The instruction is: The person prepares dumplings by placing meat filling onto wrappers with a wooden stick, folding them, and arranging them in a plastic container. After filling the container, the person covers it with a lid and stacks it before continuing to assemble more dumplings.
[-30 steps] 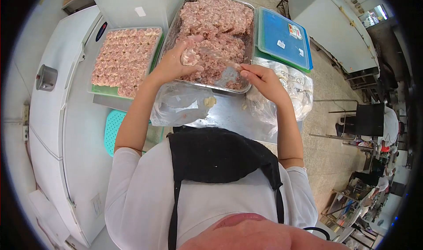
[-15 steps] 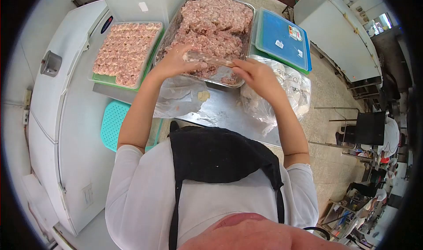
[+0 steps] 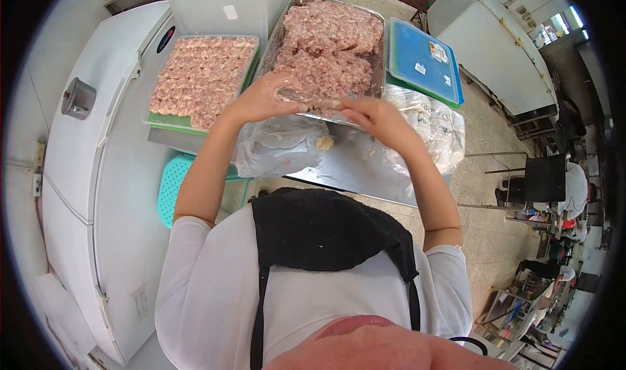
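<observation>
My right hand (image 3: 377, 119) grips a flat, narrow spatula-like utensil (image 3: 316, 101) smeared with meat. Its far end reaches into the curve of my left hand (image 3: 267, 99), which is cupped with thumb and fingers bent; what sits in that palm is hidden. Both hands hover over the near edge of a metal tray (image 3: 382, 50) heaped with ground meat (image 3: 332, 37). Left of it, a clear container (image 3: 255, 44) holds tight rows of meat-filled dumplings (image 3: 202, 76). A plastic bag (image 3: 277, 151) lies below my hands, with a small pale wrapper-like piece (image 3: 324, 143) at its right edge.
A blue-lidded container (image 3: 417, 53) and a plastic bag of pale packs (image 3: 433, 132) stand on the right of the metal table (image 3: 352, 168). A turquoise perforated basket (image 3: 171, 187) is low at left, beside a white freezer (image 3: 130, 207). People work far right.
The utensil has come down slightly and lies lower against my left hand. The view has shifted a little, so the table's contents appear farther right.
</observation>
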Demonstrator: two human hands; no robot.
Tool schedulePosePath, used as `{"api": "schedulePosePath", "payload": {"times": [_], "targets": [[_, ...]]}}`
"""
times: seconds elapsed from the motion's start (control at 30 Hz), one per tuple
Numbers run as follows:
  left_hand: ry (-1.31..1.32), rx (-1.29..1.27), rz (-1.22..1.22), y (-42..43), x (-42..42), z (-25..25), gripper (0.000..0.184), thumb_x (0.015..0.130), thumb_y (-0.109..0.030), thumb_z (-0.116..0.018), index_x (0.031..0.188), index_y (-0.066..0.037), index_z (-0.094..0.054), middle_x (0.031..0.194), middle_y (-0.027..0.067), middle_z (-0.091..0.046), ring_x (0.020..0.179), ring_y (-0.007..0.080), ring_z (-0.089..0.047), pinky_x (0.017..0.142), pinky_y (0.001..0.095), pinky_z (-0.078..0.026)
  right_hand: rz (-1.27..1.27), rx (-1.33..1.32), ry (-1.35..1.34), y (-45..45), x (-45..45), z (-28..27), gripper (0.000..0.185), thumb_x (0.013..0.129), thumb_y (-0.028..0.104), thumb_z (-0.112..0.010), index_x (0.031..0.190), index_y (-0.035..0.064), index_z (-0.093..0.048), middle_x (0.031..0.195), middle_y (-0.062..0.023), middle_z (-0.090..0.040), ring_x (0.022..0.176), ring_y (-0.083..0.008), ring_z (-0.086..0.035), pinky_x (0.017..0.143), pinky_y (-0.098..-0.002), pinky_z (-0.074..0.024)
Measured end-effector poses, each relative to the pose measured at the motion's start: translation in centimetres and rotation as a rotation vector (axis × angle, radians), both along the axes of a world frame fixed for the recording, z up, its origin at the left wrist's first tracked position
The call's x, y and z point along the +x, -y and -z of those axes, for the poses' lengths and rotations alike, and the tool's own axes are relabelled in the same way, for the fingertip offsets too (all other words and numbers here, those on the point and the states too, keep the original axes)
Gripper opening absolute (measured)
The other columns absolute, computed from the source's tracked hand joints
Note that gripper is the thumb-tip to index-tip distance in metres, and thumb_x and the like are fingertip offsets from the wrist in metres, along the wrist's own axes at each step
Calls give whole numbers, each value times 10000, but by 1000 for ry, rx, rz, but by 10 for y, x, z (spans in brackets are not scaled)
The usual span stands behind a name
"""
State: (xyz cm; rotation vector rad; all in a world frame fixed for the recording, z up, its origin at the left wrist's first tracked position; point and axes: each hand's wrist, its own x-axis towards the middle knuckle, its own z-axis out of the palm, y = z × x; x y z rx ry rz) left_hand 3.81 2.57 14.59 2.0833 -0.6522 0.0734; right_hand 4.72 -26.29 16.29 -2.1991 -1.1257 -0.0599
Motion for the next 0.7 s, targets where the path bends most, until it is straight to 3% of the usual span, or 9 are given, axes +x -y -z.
{"api": "schedulePosePath", "payload": {"times": [0.1,0.2,0.33,0.37,0.43,0.53,0.63,0.7], "targets": [[-93,-39,-211,-15,-17,-9,433,706,-218,-812,1070,-55,-645,1022,86,-659,1001,216,-611,921,346,-455,225,-182,202,-21,-16,-37,229,923,299,-581,1044,129,-675,840,-110,-635,783,-327,-648,629,-424,-512],[-119,6,-49,-46,-12,-8,464,711,-246,-820,1100,-71,-638,1077,100,-656,1052,222,-599,949,345,-437,199,-191,218,-55,-42,-36,228,926,307,-576,1029,129,-675,838,-105,-641,774,-321,-647,603,-419,-513],[-109,12,-154,-68,-33,-19,467,711,-217,-830,1107,-71,-630,1101,86,-656,1070,209,-590,953,332,-429,193,-142,122,-65,-39,-46,252,942,288,-564,1091,101,-642,893,-157,-653,819,-357,-640,690,-441,-507],[-72,-37,-106,-74,-35,-20,476,706,-222,-837,1108,-69,-631,1108,81,-653,1071,207,-588,946,332,-434,216,-116,5,-70,-45,-53,260,933,214,-590,1124,40,-626,1010,-179,-660,868,-363,-639,754,-401,-511],[-40,-88,-53,-86,-39,-19,486,701,-227,-844,1108,-68,-632,1115,76,-650,1073,205,-586,939,332,-438,208,-130,-9,-94,-60,-48,264,935,212,-588,1121,29,-628,1011,-186,-660,892,-364,-637,772,-401,-507],[-117,51,-69,-108,-41,-14,560,688,-274,-852,1155,-62,-627,1143,80,-645,1040,207,-602,927,340,-449,202,-147,-34,-115,-64,-28,263,939,209,-584,1107,13,-633,1007,-198,-659,927,-369,-632,803,-404,-499],[-151,114,-243,-138,-47,-3,597,687,-287,-852,1183,-48,-620,1143,96,-645,987,212,-623,897,336,-465,232,-149,-38,-117,-56,-18,264,944,210,-580,1101,4,-632,1007,-212,-657,946,-371,-629,816,-405,-496],[-31,44,-286,-175,-57,-2,569,710,-247,-826,1187,-28,-609,1120,129,-647,938,224,-637,866,337,-477,279,-73,-71,-105,-53,-13,285,950,216,-581,1127,-2,-627,1011,-214,-660,936,-341,-642,810,-373,-495]]}}
